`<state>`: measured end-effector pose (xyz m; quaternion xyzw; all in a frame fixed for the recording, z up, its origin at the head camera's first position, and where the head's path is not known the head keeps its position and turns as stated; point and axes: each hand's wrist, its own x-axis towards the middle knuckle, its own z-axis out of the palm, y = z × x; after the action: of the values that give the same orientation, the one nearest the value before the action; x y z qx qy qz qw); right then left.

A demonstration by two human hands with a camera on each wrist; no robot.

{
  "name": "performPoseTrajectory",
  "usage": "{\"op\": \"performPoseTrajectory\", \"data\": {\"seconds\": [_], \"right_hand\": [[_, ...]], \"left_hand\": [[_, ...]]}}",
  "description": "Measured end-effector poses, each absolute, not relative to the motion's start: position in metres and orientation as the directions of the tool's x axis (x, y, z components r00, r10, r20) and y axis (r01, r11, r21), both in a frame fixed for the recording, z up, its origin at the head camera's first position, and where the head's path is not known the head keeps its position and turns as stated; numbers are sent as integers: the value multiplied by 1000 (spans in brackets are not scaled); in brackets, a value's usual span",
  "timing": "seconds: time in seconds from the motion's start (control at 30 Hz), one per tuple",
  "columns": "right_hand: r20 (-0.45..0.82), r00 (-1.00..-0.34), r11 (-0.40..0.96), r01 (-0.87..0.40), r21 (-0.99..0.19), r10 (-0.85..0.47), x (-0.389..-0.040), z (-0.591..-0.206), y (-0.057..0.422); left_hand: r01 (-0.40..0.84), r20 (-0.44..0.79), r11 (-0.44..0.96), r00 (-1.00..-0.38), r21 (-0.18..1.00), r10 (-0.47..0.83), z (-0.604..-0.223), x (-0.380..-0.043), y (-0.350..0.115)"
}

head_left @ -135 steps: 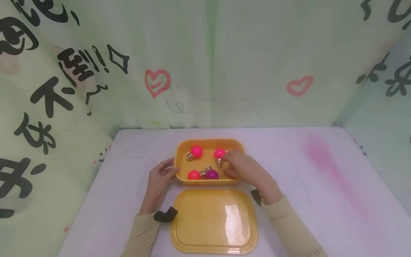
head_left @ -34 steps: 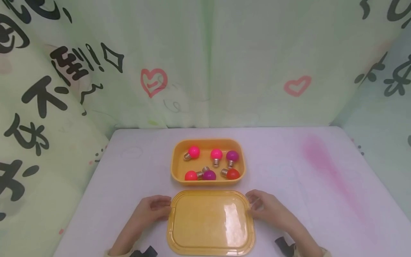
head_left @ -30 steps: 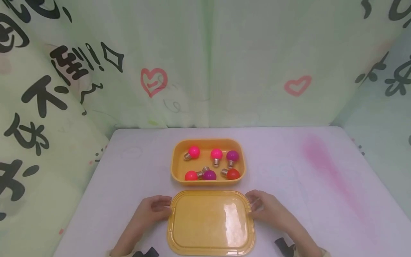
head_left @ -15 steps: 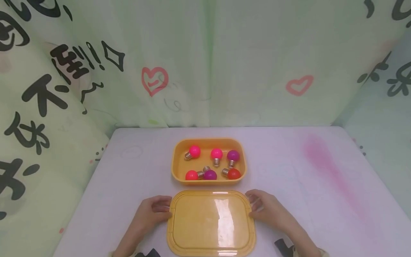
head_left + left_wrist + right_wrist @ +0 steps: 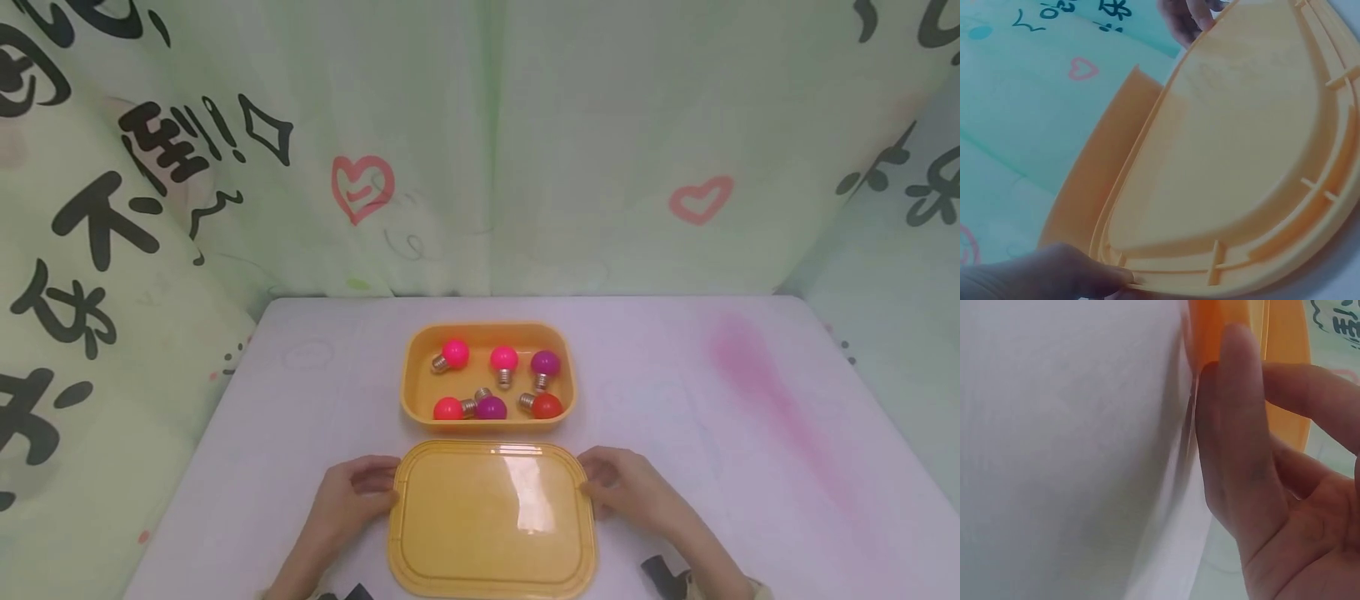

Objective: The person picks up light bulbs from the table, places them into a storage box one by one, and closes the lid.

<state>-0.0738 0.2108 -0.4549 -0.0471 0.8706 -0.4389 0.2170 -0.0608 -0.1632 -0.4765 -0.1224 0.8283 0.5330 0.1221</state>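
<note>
A yellow plastic lid [image 5: 487,525] is held between both hands, in front of the box. My left hand [image 5: 347,500] pinches its left edge, and my right hand [image 5: 630,492] grips the right edge. In the left wrist view the ribbed underside of the lid [image 5: 1229,144] shows, tilted up off the table. The right wrist view has my right hand's fingers [image 5: 1241,425] at the lid's edge. Behind the lid stands a yellow box [image 5: 487,425] holding several small bulbs: pink bulbs [image 5: 455,353], purple bulbs [image 5: 545,363] and a red bulb [image 5: 547,406], all with metal screw bases.
The table has a white cover [image 5: 322,375] with a pink stain [image 5: 757,392] on the right. A pale green curtain [image 5: 585,108] with black writing and red hearts hangs behind and at both sides.
Both hands have moved from the box to the lid's sides, baring the purple and red bulbs at the box's right. In the last half second the lid has tilted up slightly.
</note>
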Motion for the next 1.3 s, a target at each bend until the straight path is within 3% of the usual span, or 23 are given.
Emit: {"op": "performPoseTrajectory", "data": {"seconds": [0.6, 0.9, 1.3], "right_hand": [[-286, -887, 460, 98, -883, -361, -75, -454, 217], [-271, -890, 419, 103, -902, -367, -73, -453, 218], [-236, -891, 386, 76, -920, -387, -78, -444, 219]], "left_hand": [[-288, -284, 315, -957, 904, -60, -481, -58, -167], [-346, -356, 194, -934, 918, 18, -479, -54, -172], [-370, -368, 179, -929, 912, -45, -472, -55, -174]]}}
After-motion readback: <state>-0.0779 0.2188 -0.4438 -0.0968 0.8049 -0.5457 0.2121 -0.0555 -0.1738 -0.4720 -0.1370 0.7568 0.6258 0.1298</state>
